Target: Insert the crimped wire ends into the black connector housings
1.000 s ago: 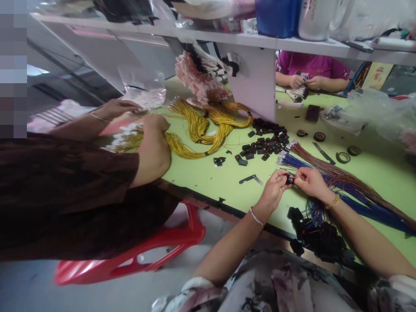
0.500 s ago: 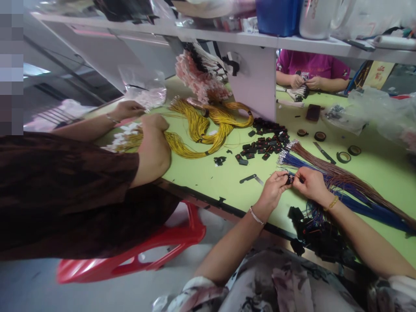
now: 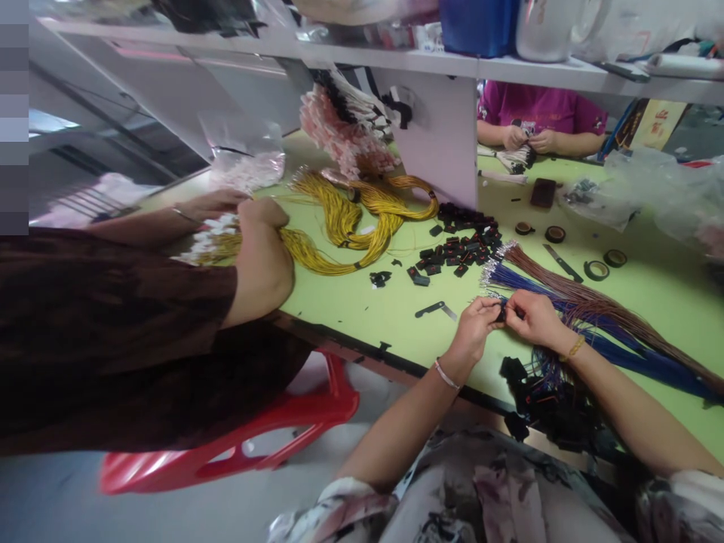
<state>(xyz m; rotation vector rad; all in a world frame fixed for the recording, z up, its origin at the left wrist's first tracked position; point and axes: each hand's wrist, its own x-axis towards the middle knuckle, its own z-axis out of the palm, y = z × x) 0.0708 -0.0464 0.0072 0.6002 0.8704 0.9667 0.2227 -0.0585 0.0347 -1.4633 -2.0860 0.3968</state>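
Over the near part of the green table, my left hand [image 3: 475,326] pinches a small black plastic connector housing [image 3: 501,312]. My right hand [image 3: 535,320] meets it from the right, thumb and fingertips pressed together at the housing; what they grip is too small to make out. Under and beyond my right hand run blue wires [image 3: 616,351] and brown wires [image 3: 557,285], their metal-tipped ends pointing left. Below my right wrist lies a heap of black housings with wires [image 3: 551,411] at the table edge. Loose black housings [image 3: 452,253] are scattered beyond my hands.
A folding-type blade [image 3: 435,309], a knife [image 3: 562,262] and tape rolls [image 3: 596,270] lie on the table. Yellow wire bundles [image 3: 339,219] stretch left, beside a co-worker's arm [image 3: 263,256]. Another person [image 3: 540,121] works opposite. A shelf [image 3: 351,56] crosses overhead; a red stool [image 3: 237,445] stands below.
My hands stay together at the black housing, with the right fingers shifted slightly. The co-worker's far hand on the left has drawn back from the plastic bag. The view has moved slightly.
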